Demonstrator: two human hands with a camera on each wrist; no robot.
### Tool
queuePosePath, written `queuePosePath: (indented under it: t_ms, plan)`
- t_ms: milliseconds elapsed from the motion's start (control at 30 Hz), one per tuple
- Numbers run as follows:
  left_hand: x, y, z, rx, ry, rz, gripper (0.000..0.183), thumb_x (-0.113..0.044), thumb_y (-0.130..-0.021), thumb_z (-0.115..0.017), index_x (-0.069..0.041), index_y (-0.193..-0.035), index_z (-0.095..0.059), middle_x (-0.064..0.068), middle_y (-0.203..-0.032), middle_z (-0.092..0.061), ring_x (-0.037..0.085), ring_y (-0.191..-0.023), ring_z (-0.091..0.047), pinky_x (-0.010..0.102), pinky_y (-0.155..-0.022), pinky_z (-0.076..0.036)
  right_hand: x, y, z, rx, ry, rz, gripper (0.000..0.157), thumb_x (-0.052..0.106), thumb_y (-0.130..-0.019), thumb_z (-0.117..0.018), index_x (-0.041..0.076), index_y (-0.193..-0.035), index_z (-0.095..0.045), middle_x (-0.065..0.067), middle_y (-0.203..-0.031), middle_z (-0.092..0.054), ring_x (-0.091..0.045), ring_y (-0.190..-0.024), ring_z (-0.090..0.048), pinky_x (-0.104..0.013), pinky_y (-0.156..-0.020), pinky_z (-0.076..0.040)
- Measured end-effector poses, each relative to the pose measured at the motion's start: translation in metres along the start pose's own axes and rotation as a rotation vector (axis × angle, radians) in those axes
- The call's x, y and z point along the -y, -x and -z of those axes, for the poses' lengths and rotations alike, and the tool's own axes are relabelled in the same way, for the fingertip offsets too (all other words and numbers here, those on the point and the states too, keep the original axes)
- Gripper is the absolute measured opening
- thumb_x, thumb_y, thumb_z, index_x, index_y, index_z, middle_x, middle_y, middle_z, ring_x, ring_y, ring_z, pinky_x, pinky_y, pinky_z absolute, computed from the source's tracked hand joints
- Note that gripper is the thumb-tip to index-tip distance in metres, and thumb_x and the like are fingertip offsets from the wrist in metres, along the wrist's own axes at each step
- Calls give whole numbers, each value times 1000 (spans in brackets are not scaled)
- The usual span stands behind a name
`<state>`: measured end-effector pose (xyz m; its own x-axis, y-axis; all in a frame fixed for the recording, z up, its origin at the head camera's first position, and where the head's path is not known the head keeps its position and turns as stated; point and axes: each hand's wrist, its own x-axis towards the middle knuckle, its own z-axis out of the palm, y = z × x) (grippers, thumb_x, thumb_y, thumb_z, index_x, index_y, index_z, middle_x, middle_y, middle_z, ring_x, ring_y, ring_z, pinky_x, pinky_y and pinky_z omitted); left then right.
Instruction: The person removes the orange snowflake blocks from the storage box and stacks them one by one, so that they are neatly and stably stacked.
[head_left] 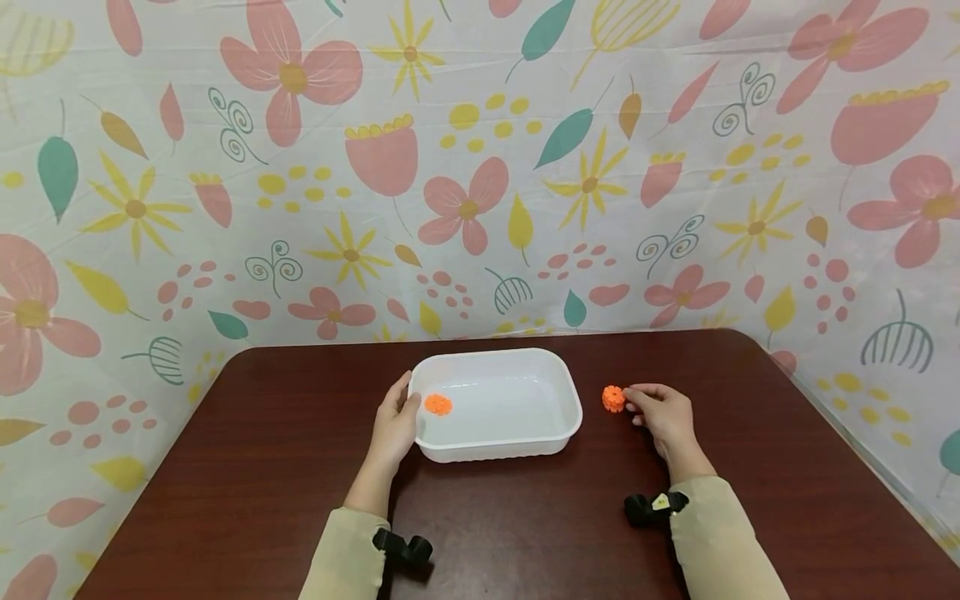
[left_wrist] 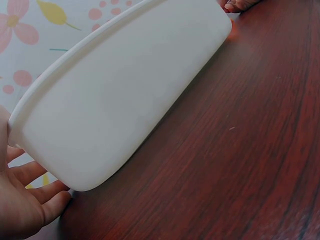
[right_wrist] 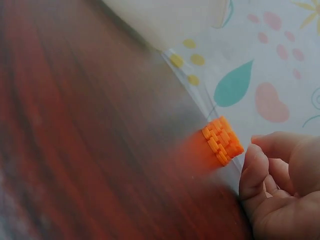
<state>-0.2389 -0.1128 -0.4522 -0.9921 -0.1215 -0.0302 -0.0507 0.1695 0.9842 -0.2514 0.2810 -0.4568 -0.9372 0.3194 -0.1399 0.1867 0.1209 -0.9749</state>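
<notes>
A white rectangular plastic basin (head_left: pixel 491 450) stands on the table, its left end gripped by my left hand (head_left: pixel 396 421). The thumb lies over the rim and the fingers lie against the outer end wall. Inside, near that end, lies a flat orange flower-shaped piece (head_left: pixel 438 405). To the right of the basin, a stack of orange notched toy discs (head_left: pixel 613 399) sits on the tabletop, its layers showing in the right wrist view. My right hand (head_left: pixel 663 417) is beside the stack, loosely curled. Its thumb and index fingertips are close together, with a small gap to the discs in the wrist view.
The dark red-brown wooden table (head_left: pixel 517 533) has rounded far corners. A cloth with printed flowers (head_left: pixel 465 208) hangs behind its far edge. Black wrist cameras (head_left: pixel 403 547) are strapped on both sleeves.
</notes>
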Motion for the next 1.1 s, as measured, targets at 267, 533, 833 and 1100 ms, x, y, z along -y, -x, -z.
queuePosePath:
  t_ms: [267, 533, 833, 1100]
  plan:
    - [-1, 1, 0, 0, 15, -20, 49, -19, -99, -43, -14, -147, -34, 18, -142, -44, 31, -126, -47, 48, -100, -44, 9, 5, -1, 6, -31, 16, 25, 27, -90, -64, 7, -106, -63, 8, -81, -63, -5, -70, -62, -22, -59, -53]
    - [4, 0, -1, 14, 7, -11, 49, -22, -100, -43, -15, -148, -33, 18, -142, -44, 32, -128, -45, 49, -101, -42, 23, 12, -14, 49, -82, 71, 23, 25, -89, -66, 6, -103, -63, 8, -79, -65, -6, -70, -65, -24, -64, -56]
    - [6, 0, -1, 4, 5, 3, 49, -22, -100, -44, -15, -147, -35, 18, -143, -44, 32, -128, -46, 48, -101, -42, 41, 20, -31, 121, -32, 136, 44, 30, -89, -65, -4, -116, -58, 5, -82, -67, -10, -78, -68, -24, -69, -56]
    - [3, -1, 1, 1, 6, -12, 49, -21, -99, -44, -14, -147, -35, 18, -143, -44, 32, -128, -45, 49, -103, -41, 57, 21, -51, 164, -12, 171, 42, 25, -91, -63, -6, -118, -57, 6, -86, -66, -7, -77, -68, -25, -70, -57]
